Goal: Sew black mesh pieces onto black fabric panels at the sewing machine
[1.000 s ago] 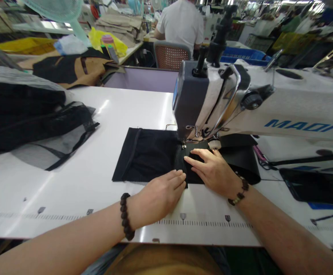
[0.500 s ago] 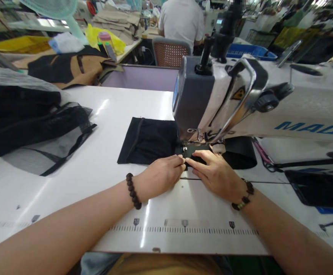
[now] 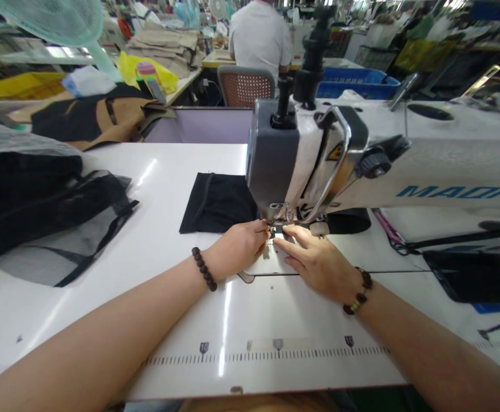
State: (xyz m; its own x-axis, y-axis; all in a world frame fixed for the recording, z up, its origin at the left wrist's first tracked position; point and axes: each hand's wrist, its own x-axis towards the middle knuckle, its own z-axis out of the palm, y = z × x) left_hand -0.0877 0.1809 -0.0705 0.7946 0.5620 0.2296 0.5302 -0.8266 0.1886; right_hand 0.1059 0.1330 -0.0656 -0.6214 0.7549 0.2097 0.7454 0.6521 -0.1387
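Observation:
A piece of black fabric (image 3: 219,201) lies under the head of a sewing machine (image 3: 274,154), its right end showing as a dark curve beyond the needle area. My left hand (image 3: 243,245), fingers pinched together, holds the fabric's near edge just left of the presser foot (image 3: 272,230). On the other side of the foot, my right hand (image 3: 318,260) rests with fingers stretched out, their tips at the strip of fabric by the needle plate. A lamp lights this spot. The fingertips of my left hand partly cover the fabric's edge.
Black mesh fabric (image 3: 60,223) is heaped on the left of the white table (image 3: 168,320), which has a printed ruler along its front. A dark phone-like slab (image 3: 477,276) lies at right. Behind stand a chair (image 3: 246,87), a seated person (image 3: 260,40) and a blue bin (image 3: 357,83).
The black fabric has moved away from me under the presser foot, and both hands have gone slightly forward with it. The camera view has shifted a little.

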